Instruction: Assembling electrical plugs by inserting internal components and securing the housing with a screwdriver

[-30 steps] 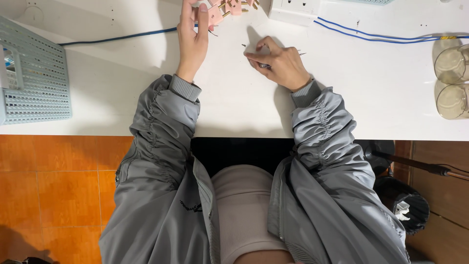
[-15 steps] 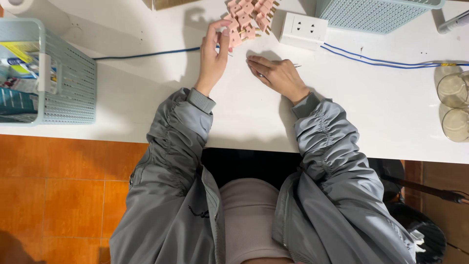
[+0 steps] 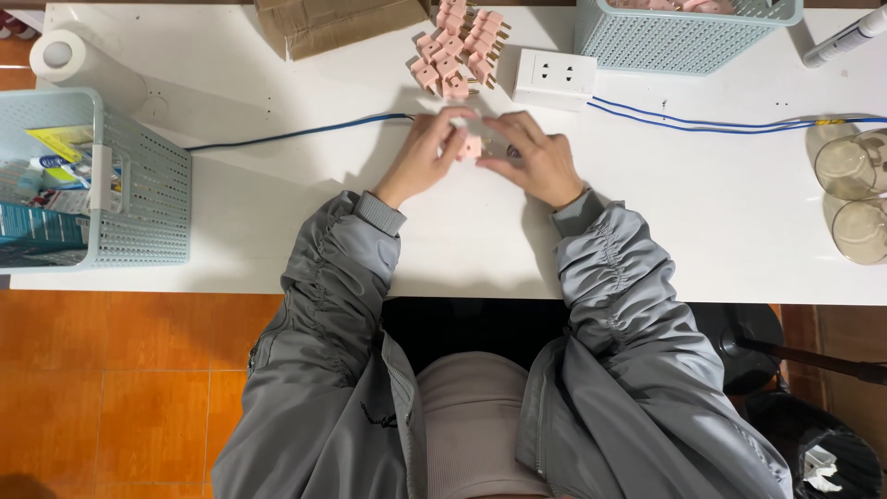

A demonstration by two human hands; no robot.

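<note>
On table [image 3: 277, 231], both hands' fingers [image 3: 453, 139] grip pink plug [image 3: 472, 146].

White worktop [image 3: 277, 222], things lying on it: paper roll [image 3: 69, 60] and mesh basket [image 3: 139, 199] at left, cardboard [image 3: 333, 23], heap of pink plugs [image 3: 457, 46], white socket block [image 3: 554, 79]. Second mesh basket [image 3: 679, 37] at back. Blue cables [image 3: 296, 134] cross the surface; two glass jars [image 3: 850, 194] far right.

Brown cardboard package [image 3: 337, 23]: far edge of the white table, left of centre, flaps open. Teal and yellow labelled packets [image 3: 46, 185]: inside the pale green mesh basket [image 3: 148, 199], far left. No screens or signs.
</note>
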